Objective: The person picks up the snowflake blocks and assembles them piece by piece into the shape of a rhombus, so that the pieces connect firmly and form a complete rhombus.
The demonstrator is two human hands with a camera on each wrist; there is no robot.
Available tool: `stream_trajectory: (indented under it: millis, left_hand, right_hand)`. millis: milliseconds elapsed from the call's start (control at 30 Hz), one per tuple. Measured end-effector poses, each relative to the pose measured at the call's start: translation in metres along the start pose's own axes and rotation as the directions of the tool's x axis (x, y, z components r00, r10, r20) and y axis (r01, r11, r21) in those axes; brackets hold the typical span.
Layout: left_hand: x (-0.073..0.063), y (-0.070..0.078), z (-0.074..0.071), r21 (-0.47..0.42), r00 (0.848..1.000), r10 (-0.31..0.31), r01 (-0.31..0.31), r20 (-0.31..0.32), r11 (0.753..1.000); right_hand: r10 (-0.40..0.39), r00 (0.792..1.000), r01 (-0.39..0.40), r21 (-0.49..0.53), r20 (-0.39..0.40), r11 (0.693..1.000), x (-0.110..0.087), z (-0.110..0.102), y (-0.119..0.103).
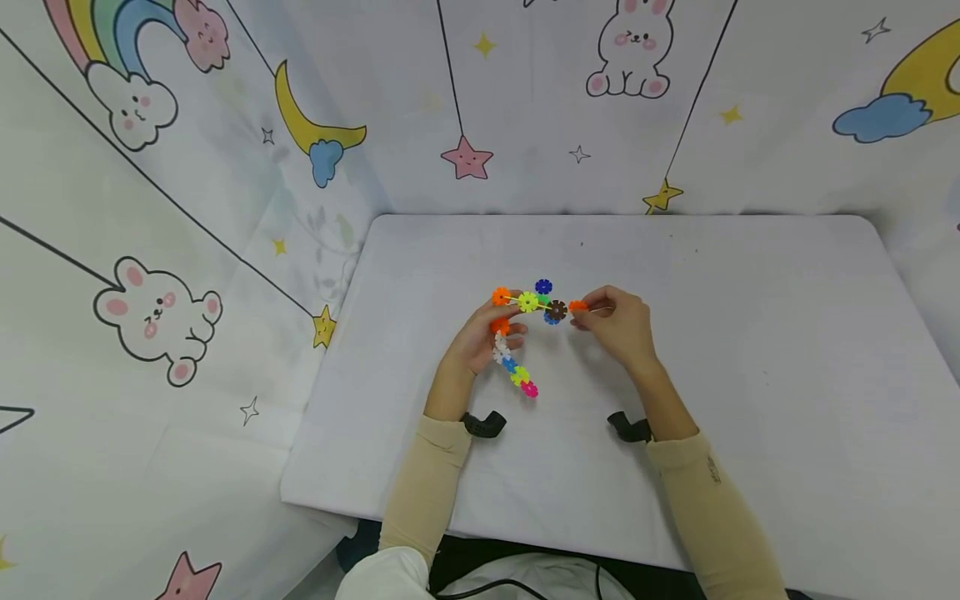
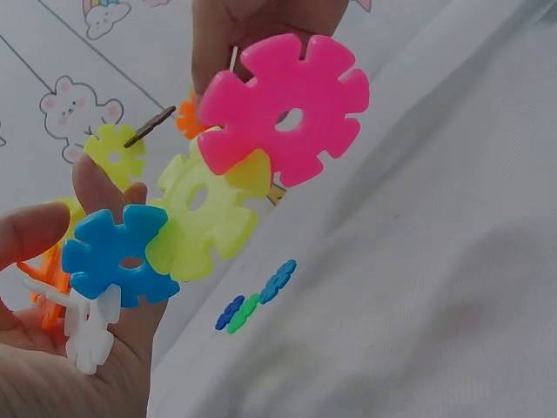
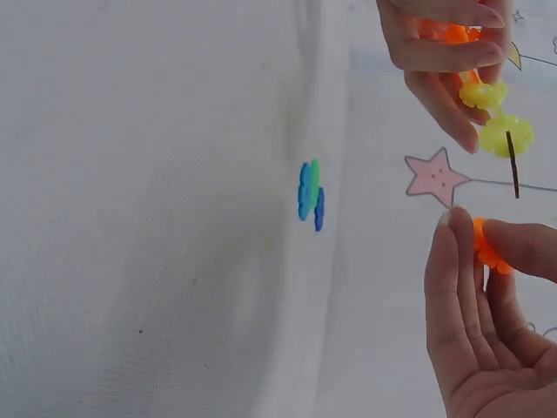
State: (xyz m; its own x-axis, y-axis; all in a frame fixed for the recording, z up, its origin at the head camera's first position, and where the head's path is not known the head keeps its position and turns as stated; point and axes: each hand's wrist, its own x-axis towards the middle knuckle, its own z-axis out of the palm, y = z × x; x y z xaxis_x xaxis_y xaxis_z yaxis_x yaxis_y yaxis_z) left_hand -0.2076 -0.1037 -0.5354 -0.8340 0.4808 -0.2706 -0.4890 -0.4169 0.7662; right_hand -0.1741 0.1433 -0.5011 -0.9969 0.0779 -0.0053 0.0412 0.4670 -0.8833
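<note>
Left hand curls round the linked flower-disc chain, brown disc rightmost; right hand pinches an orange disc, not yet joined

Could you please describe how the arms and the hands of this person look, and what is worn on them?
The left sleeve and right sleeve are beige and end short of the wrists. The right one carries a small dark marking near its cuff. A black, bent piece shows at the left wrist and another at the right. Neither hand wears a glove.
</note>
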Motion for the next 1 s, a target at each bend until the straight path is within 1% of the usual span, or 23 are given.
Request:
stream_trajectory:
  millis: [100, 167, 300, 467, 700, 933, 1000]
  left_hand:
    - [-0.001, 0.000, -0.001, -0.016, 1.000, -0.012, 0.012, -0.006, 1.000]
    - [-0.001, 0.000, -0.001, -0.027, 1.000, -0.021, 0.020, -0.011, 0.999]
    - [-0.001, 0.000, -0.001, -0.054, 1.000, -0.023, 0.022, -0.018, 0.998]
    - [0.000, 0.000, 0.000, -0.056, 0.999, -0.015, 0.013, -0.034, 0.998]
    - [0.000, 0.001, 0.001, -0.102, 0.997, -0.029, 0.022, -0.069, 0.995]
    - [0.001, 0.000, 0.001, -0.090, 0.993, -0.005, -0.006, -0.122, 0.996]
    - [0.001, 0.000, 0.002, -0.099, 0.991, -0.006, -0.007, -0.131, 0.995]
  right_hand:
    - [-0.026, 0.999, 0.028, 0.089, -0.024, 0.996, -0.003, -0.001, -0.002]
    - [-0.036, 0.999, 0.040, 0.129, -0.032, 0.991, -0.004, -0.002, -0.002]
    - [-0.044, 0.999, 0.049, 0.174, -0.030, 0.983, -0.008, -0.002, -0.003]
    - [-0.069, 0.997, 0.072, 0.236, -0.020, 0.969, -0.012, 0.001, -0.004]
    - [-0.084, 0.996, 0.083, 0.215, -0.007, 0.973, -0.018, 0.008, -0.003]
    - [-0.079, 0.997, 0.080, 0.189, -0.015, 0.979, -0.024, 0.014, -0.005]
    - [-0.075, 0.997, 0.077, 0.186, -0.015, 0.980, -0.025, 0.016, -0.005]
